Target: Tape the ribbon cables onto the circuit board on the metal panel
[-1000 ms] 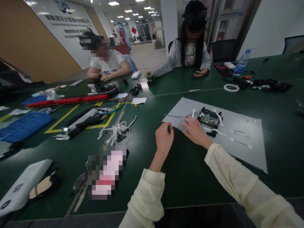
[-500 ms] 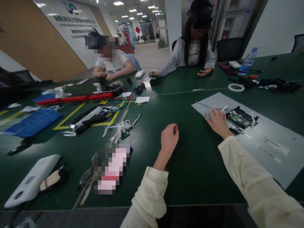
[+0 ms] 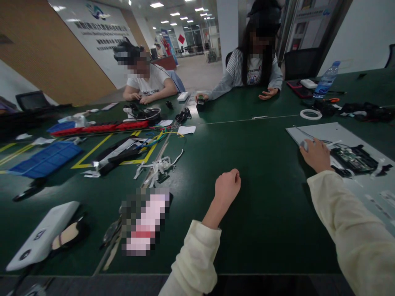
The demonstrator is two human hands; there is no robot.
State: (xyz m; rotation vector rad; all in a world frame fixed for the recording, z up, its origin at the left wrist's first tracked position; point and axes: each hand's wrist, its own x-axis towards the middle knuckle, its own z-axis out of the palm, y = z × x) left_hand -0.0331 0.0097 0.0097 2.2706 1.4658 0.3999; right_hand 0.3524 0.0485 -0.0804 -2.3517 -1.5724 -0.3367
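My left hand (image 3: 227,187) rests on the green table as a loose fist, and nothing shows in its fingers. Over at the right, my right hand (image 3: 316,156) lies on the upper left part of a flat grey panel (image 3: 352,185). Its fingers are bent around a small rounded grey piece (image 3: 305,144), partly covered and not clear in kind. Just right of those fingers, a green circuit board (image 3: 354,159) in a black frame is mounted on the panel, with white tape strips and thin cables about it.
A phone (image 3: 146,224) and a white power bank (image 3: 43,234) lie at the near left. Beyond are tape scraps (image 3: 159,168), a blue tray (image 3: 46,158), a white tape roll (image 3: 310,114) and a water bottle (image 3: 327,80). Two people (image 3: 151,84) (image 3: 254,72) sit across the table.
The panel and my right hand on it have shifted to the right, and the right hand's fingers look more bent. My left fist appears slightly lower and farther right.
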